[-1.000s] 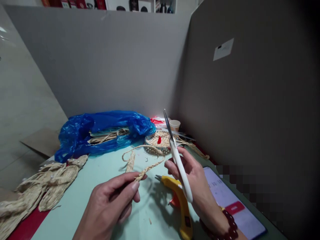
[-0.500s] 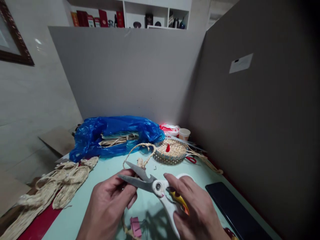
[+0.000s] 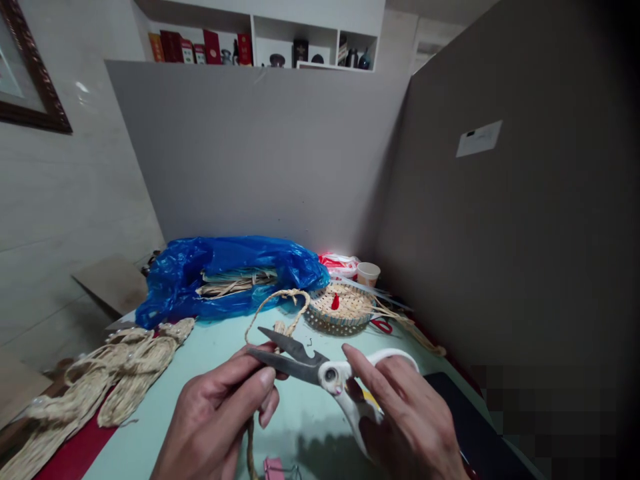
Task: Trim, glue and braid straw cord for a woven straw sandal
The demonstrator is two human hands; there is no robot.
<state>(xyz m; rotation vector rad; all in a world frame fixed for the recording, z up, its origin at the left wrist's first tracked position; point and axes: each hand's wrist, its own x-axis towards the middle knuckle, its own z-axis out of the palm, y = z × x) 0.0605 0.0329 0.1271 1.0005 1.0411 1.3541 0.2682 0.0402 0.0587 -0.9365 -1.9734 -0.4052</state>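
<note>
One slim plaited straw cord (image 3: 251,445) lies at the centre of the work, with part of it looping up just beyond the left hand (image 3: 225,410) and a length that seems to belong to it hanging below those fingers. A tuft (image 3: 281,327) of pale fibre shows behind the upper blade. The left thumb and forefinger appear to pinch the cord, though the exact grip is partly covered by the blades. The right hand (image 3: 405,407) grasps white-handled scissors (image 3: 331,375), its fingers round the handles and the index reaching toward the pivot. The blades stand parted, with their tips over the left fingertips; whether any fibre lies between them cannot be told.

This looks like trimming the cord, at the point of lining up a cut. A next move would call for a steady pinch, the surplus fibre set between the blades, and the left fingertips kept out of their path.

Near the bottom edge sits a pink binder clip (image 3: 273,469) on the pale green bench (image 3: 200,347). Beyond the scissors stands a shallow round woven basket (image 3: 357,303), a paper cup (image 3: 369,274) behind it. Farther left, a blue plastic bag (image 3: 173,280) holds dry straw (image 3: 240,284).
</note>
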